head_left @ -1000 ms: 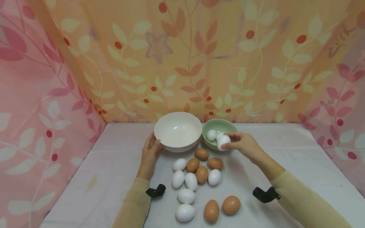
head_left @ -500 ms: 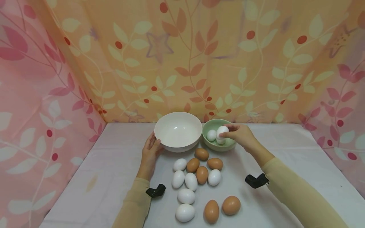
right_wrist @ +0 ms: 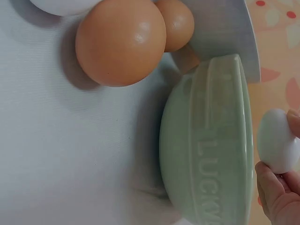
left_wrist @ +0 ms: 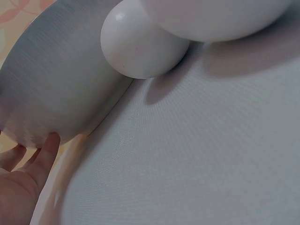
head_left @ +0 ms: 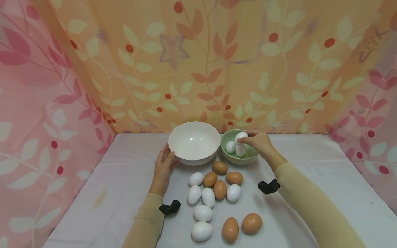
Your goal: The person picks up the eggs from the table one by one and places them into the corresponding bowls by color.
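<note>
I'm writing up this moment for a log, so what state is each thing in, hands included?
White bowl: upright, empty
Green bowl: upright, two white eggs inside
Held egg: raised above the green bowl, no crack visible
Right hand: pinching the held egg
Left hand: touching the white bowl's side
Six brown eggs: lying on the table
Six other white eggs: lying on the table

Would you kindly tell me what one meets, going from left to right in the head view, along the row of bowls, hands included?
Left hand → large white bowl → smaller green bowl → right hand.
</note>
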{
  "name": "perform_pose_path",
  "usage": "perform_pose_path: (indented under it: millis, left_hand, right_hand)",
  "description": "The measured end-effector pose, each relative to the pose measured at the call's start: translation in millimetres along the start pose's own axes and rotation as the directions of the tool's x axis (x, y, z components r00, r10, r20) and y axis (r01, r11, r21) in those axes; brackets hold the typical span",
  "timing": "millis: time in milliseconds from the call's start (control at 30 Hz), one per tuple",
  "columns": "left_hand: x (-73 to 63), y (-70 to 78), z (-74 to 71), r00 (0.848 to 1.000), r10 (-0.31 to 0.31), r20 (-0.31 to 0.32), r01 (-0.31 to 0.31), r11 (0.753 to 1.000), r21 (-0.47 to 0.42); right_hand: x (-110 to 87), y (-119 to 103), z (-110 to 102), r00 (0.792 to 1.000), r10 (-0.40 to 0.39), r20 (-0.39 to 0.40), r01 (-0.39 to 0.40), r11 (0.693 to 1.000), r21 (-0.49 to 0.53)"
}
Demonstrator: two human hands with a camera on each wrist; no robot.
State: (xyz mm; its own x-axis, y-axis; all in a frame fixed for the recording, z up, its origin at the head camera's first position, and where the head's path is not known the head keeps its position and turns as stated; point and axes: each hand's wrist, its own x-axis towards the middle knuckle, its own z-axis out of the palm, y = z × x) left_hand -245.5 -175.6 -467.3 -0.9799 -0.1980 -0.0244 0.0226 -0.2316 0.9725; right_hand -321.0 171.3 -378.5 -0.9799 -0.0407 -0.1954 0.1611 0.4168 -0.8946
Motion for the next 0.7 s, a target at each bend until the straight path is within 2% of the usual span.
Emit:
perform_pose_path:
  millis: [400,700]
  left_hand:
    - [-0.3,-1.7,1.2,1.000,-0.002,-0.010,0.002,1.000,-0.008]
    - [0.4,-1.7,-0.2,1.000,-0.005,0.001,0.005,1.000,-0.004]
  right_hand:
    - [15.3,5.0,13.1,0.996,-0.023,-0.091,0.020,0.999,-0.031]
    - [23.5,9.3,18.4,0.992,0.021,-0.127,-0.022,1.000,-0.010]
